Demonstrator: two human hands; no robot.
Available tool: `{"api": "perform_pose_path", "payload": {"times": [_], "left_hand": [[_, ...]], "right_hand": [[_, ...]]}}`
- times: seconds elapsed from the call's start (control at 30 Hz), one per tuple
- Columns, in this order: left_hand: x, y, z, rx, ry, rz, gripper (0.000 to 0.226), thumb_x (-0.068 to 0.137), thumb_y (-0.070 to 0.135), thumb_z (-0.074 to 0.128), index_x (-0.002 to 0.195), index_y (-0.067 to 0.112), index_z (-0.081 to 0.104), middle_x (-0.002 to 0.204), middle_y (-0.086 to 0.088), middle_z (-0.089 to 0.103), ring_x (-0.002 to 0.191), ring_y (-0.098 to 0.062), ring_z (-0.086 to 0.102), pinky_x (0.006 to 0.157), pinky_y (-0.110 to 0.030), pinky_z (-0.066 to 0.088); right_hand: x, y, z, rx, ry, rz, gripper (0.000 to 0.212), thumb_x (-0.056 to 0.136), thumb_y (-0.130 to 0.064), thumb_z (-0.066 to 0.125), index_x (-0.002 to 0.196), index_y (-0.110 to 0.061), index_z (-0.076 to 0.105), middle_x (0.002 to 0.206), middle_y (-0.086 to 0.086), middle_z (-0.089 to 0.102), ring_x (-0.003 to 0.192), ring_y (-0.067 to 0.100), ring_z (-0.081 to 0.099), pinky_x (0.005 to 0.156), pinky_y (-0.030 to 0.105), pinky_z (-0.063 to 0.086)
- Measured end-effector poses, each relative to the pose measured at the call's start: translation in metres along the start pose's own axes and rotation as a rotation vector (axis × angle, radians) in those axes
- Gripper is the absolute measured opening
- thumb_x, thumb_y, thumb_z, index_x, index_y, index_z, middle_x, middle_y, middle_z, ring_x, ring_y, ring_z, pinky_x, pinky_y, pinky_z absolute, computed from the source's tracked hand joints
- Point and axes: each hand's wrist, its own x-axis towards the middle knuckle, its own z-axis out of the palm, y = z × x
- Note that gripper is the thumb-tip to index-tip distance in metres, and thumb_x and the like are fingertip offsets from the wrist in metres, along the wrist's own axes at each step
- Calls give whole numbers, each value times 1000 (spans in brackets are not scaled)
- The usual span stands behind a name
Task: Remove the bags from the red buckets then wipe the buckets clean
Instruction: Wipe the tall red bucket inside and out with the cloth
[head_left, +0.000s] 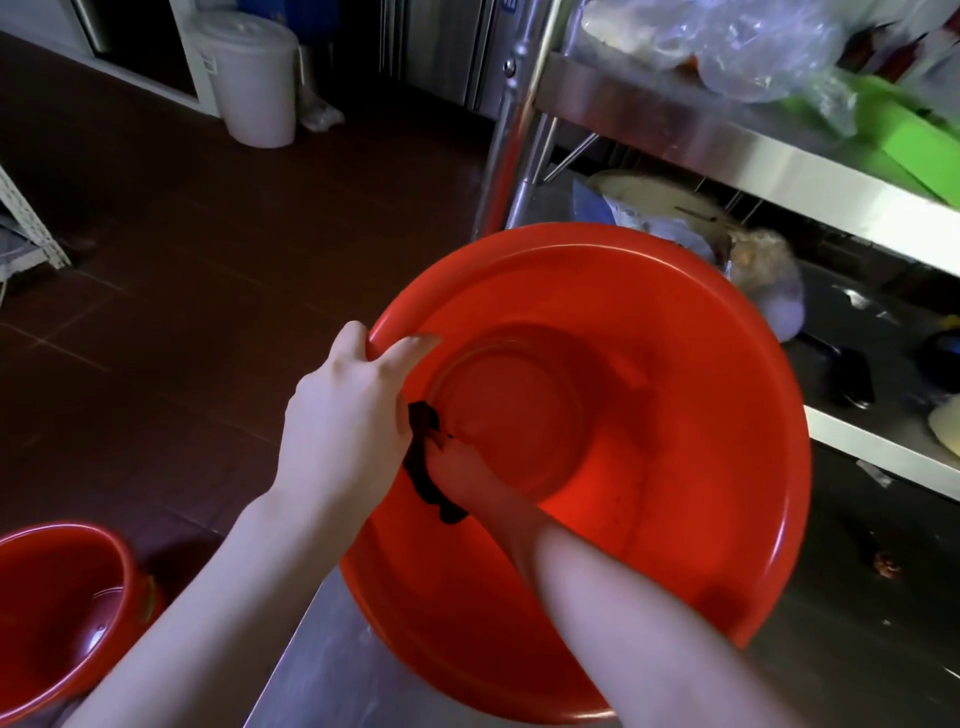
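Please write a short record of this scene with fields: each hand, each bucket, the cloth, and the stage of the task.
left hand: grips the rim of the large red bucket
right hand: inside that bucket, holds the dark cloth
dark cloth: against the inner wall, near the left hand
large red bucket: above the steel table, no bag seen inside
second red bucket: lower left, partly in view
stage: wiping

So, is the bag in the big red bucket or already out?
Out. The bucket shows only its bare red wall and bottom; no bag lies in it. The right hand holds a dark cloth inside.
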Motion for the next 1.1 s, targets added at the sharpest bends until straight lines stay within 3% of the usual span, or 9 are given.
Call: {"api": "perform_pose_path", "payload": {"times": [0.13,0.23,0.3,0.47,0.6,0.73,0.87,1.0,1.1], "left_hand": [[0,-1,0,9,-6,7,59,83,-3,57,132,30,58,85,-8,39,53,-30,46,49,-40,50],[4,-6,-3,-8,-14,5,58,85,0,55,133,32,57,87,-8,41,58,-32,50,53,-41,51],[5,-9,-3,-16,-22,9,57,86,0,55,133,32,57,87,-8,41,58,-31,50,52,-41,51],[6,-11,-4,-19,-37,18,58,85,2,56,133,35,56,87,-5,40,58,-31,52,53,-38,50],[8,-13,-4,-29,-44,23,60,84,2,55,132,37,56,88,-5,41,62,-33,53,57,-41,52],[6,-9,-1,-43,-15,35,62,80,-2,56,129,35,59,85,-5,41,59,-32,51,55,-39,51],[4,-7,0,-43,6,37,63,76,-6,58,127,32,62,83,-6,41,55,-32,50,52,-37,50],[6,-8,2,-25,16,22,64,75,-5,59,128,32,62,83,-6,41,54,-31,49,50,-34,46],[5,-7,2,-22,17,18,65,75,-6,58,127,32,62,83,-6,40,52,-30,47,49,-32,44]], "right_hand": [[-15,12,-2,34,-47,11,42,104,-27,31,142,-12,42,143,22,46,126,38,48,100,38,37],[-35,39,-12,-302,-240,77,48,101,-43,33,134,-16,53,139,17,53,125,34,52,102,39,41],[-46,59,-19,-549,-258,159,53,98,-48,31,132,-15,56,137,14,55,126,33,51,103,40,38],[-51,78,-40,-1087,-205,387,51,101,-33,27,145,-12,42,150,10,42,143,37,27,116,50,17],[-37,90,-68,-1109,8,435,52,103,-24,24,147,4,26,159,18,19,148,35,7,121,44,-1],[-4,95,-99,-747,302,248,50,102,-10,25,150,2,19,160,13,18,148,22,11,120,28,0],[23,75,-111,-751,278,-60,54,100,-12,23,152,-4,12,160,9,19,148,20,15,119,27,-6],[36,52,-98,-679,291,-288,55,95,-15,36,149,-8,30,153,9,36,144,22,26,117,24,-7],[39,37,-80,-818,194,-467,55,94,-24,43,147,-10,36,153,4,36,143,20,28,119,32,-5]]}}
